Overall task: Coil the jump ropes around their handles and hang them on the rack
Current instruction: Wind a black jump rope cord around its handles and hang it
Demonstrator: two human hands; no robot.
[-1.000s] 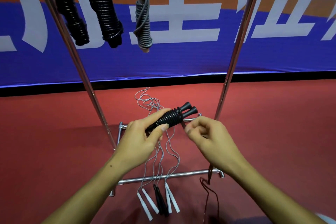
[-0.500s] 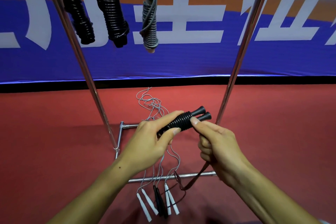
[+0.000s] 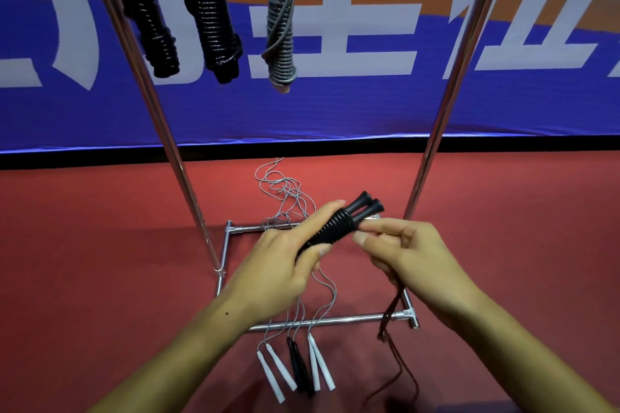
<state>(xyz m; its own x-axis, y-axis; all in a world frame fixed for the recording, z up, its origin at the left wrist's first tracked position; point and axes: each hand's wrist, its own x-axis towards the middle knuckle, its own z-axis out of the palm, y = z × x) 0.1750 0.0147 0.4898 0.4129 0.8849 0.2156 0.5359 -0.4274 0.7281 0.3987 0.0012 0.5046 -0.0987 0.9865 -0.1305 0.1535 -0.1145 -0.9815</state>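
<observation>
Left hand (image 3: 285, 265) grips the black coiled rope (image 3: 335, 228) in the middle of the frame, while the right hand (image 3: 412, 258) pinches its loose end. I think the end should be pulled snug so the neat, tight rings don't slip. Three wound ropes already hang on the rack (image 3: 161, 117) at the upper left.

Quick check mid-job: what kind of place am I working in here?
Probably an indoor sports hall or gym. The floor is red sports matting, a blue banner with big white characters lines the wall, and coiled jump ropes hang from a metal rack.
</observation>
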